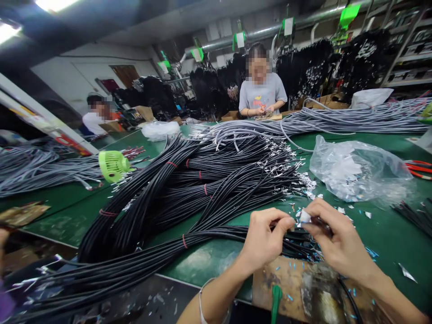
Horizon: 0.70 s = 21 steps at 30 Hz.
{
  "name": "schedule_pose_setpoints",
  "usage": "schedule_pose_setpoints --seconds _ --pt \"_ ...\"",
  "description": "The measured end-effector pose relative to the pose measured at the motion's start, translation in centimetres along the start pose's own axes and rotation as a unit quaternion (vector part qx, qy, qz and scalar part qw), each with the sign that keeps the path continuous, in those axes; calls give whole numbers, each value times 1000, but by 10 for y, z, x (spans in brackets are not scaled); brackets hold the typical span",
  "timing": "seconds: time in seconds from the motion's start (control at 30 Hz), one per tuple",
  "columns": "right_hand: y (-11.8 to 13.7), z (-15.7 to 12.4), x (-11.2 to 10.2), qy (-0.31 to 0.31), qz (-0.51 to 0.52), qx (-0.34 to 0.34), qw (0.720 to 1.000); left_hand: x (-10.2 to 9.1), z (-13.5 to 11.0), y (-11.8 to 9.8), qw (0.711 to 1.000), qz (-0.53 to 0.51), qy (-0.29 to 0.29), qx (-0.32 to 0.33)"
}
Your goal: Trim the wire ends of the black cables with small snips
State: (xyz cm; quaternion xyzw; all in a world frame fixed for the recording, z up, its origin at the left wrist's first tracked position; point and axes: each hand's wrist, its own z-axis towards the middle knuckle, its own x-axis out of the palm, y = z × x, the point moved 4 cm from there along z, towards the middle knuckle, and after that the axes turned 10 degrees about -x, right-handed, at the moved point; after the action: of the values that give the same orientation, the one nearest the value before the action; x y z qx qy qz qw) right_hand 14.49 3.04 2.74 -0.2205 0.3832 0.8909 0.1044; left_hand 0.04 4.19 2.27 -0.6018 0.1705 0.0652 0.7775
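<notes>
My left hand [266, 238] is closed in a pinch on the end of a black cable [202, 234] that runs off to the left. Just to its right, my right hand [332, 236] pinches a small white connector piece [304, 216] at that cable's tip. Both hands hover over a worn brown board [297, 288] at the near table edge. Behind them lies a big heap of bundled black cables [202, 189] with metal terminals, tied with red bands.
A clear plastic bag of white parts [357, 168] lies at the right. Grey cable bundles [337, 119] cross the back of the green table [388, 229]. A green fan [113, 165] stands at the left. A person in a grey shirt [261, 92] works opposite; another person sits at the far left.
</notes>
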Motion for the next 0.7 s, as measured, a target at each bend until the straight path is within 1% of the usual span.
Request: schedule_pose_setpoints --seconds 0.07,0.13,0.17,0.2,0.27,0.3,0.33,0.37,0.4,0.43,0.47,0.5,0.6,0.67,0.7 --pt "4 -1 -2 -9 -103 -55 993 3 0 3 999 -24 29 -32" --pt "3 -2 -4 -24 -157 -71 985 3 0 4 997 -43 37 -49" --pt "2 -3 -8 -43 -178 -64 981 3 0 5 996 -54 40 -57" --pt "0 -3 -13 -78 -200 -45 976 2 0 6 994 -68 43 -67" --pt "-3 -5 -25 -173 -227 8 958 1 0 9 990 -99 53 -89" --pt "-5 -5 -31 -215 -225 37 950 1 0 10 987 -111 58 -99" --pt "-6 -5 -32 -216 -186 53 957 1 0 11 986 -117 61 -106" --pt "-7 -2 -27 -163 -128 51 977 0 0 12 985 -118 62 -110" --pt "-6 1 -22 -112 -80 49 989 0 0 12 985 -114 62 -110" --pt "-5 2 -16 -68 -44 42 996 0 -1 11 987 -107 61 -106" --pt "-3 3 -11 -40 -24 36 998 0 -1 10 988 -97 61 -100" --pt "-2 3 -8 -35 -18 34 999 0 -1 9 990 -85 61 -92" --pt "-2 2 -3 -62 11 59 996 2 -2 7 994 -56 61 -72" --pt "-5 1 2 -47 79 93 991 1 -1 6 994 -56 60 -67" --pt "-5 1 6 -25 116 102 988 1 -1 7 994 -62 59 -66"
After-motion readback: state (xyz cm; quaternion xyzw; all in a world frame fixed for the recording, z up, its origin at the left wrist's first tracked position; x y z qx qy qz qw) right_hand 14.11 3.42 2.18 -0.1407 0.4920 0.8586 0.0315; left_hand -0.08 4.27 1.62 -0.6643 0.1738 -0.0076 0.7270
